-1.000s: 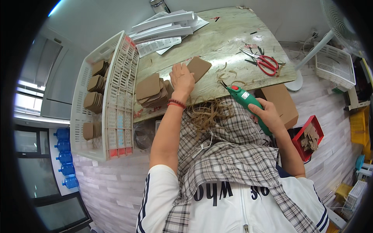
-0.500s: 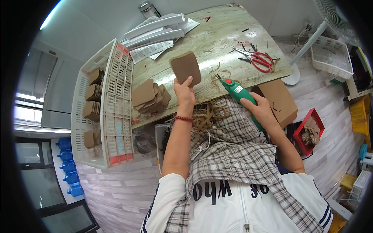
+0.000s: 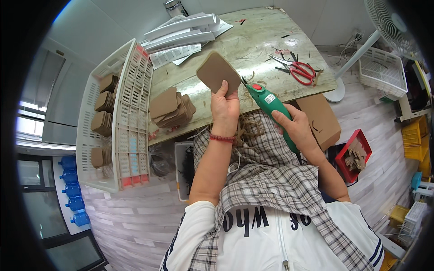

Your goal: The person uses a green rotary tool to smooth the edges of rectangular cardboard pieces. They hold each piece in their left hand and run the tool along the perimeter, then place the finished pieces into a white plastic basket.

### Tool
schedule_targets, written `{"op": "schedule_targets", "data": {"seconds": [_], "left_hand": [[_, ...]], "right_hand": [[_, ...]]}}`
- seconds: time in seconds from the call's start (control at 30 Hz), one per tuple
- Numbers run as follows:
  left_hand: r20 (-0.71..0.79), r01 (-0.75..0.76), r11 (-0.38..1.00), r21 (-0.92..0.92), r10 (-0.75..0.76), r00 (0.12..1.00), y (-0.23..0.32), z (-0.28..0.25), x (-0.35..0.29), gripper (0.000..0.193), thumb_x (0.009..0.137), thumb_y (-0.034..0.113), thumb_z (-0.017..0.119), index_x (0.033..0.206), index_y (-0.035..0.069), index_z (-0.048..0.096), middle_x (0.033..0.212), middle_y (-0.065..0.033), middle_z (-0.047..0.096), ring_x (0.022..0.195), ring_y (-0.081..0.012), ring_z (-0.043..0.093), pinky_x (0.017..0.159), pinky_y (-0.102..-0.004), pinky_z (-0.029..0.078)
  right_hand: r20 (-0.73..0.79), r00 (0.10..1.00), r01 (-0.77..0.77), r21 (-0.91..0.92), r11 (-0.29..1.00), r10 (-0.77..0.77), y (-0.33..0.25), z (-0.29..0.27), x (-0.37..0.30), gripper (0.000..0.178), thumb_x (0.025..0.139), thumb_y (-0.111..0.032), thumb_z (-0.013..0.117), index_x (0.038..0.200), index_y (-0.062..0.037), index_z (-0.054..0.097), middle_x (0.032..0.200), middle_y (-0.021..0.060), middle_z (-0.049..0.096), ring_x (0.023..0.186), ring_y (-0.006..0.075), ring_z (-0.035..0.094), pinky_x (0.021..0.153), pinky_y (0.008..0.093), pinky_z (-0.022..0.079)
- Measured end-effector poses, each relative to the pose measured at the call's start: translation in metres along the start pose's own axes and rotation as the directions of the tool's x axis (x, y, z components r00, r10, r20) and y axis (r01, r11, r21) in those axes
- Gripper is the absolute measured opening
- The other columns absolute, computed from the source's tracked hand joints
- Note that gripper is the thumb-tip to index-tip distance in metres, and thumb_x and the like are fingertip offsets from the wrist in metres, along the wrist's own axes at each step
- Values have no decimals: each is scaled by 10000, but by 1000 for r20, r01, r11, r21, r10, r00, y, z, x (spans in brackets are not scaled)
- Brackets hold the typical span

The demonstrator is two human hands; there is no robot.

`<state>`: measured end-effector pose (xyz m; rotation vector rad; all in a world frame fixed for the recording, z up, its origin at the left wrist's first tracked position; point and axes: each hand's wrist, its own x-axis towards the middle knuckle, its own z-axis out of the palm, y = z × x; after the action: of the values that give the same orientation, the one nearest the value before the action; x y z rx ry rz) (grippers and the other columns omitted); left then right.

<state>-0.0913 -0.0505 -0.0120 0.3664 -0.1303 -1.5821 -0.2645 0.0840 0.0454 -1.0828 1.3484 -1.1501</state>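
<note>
My left hand [image 3: 225, 105] holds up a brown rounded-corner cardboard piece [image 3: 218, 72] by its lower edge, above the near edge of the table [image 3: 253, 40]. My right hand [image 3: 294, 128] grips a green electric hand cutter [image 3: 270, 105] whose tip points at the right edge of the cardboard piece. A stack of similar brown pieces [image 3: 171, 108] lies on the table to the left of my left hand. A plaid cloth [image 3: 271, 176] with stringy brown trimmings [image 3: 248, 128] covers my lap.
A white plastic crate [image 3: 113, 113] at the left holds more brown pieces. Red-handled scissors [image 3: 298, 70] and white paper rolls [image 3: 178, 31] lie on the table. A cardboard box [image 3: 321, 119], a red bin [image 3: 355, 156], a fan [image 3: 389, 22] and a white basket [image 3: 379, 72] stand at the right.
My left hand picked a brown piece off the table by the stack and raised it. My right hand brought the green cutter up to the piece's edge.
</note>
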Motion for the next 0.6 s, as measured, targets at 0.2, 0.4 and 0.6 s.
{"op": "schedule_targets", "data": {"seconds": [0.2,0.4,0.6], "left_hand": [[4,10,1000,-6,-10,1000,-11,-1,-8,401,897,-82,550,1277,25,484,1251,-123,566,1157,-288,559,1024,-442,477],[61,57,995,83,-62,996,-20,-2,-22,393,902,-72,544,1274,40,488,1259,-102,566,1167,-272,555,1043,-419,459],[35,118,982,150,-125,992,-27,-15,-37,379,896,-73,565,1248,34,474,1216,-107,582,1097,-250,595,970,-395,516]], "right_hand": [[-17,1000,20,-28,999,-21,-1,-1,1,353,888,-294,684,1033,27,647,699,10,579,554,64,525,510,240,433],[-53,998,29,-54,998,-32,-7,0,5,352,901,-301,670,1044,19,641,705,15,590,553,63,524,512,228,431],[-74,997,15,-81,997,-21,-14,-4,12,371,898,-341,666,1029,7,653,696,5,578,556,58,525,512,226,433]]}}
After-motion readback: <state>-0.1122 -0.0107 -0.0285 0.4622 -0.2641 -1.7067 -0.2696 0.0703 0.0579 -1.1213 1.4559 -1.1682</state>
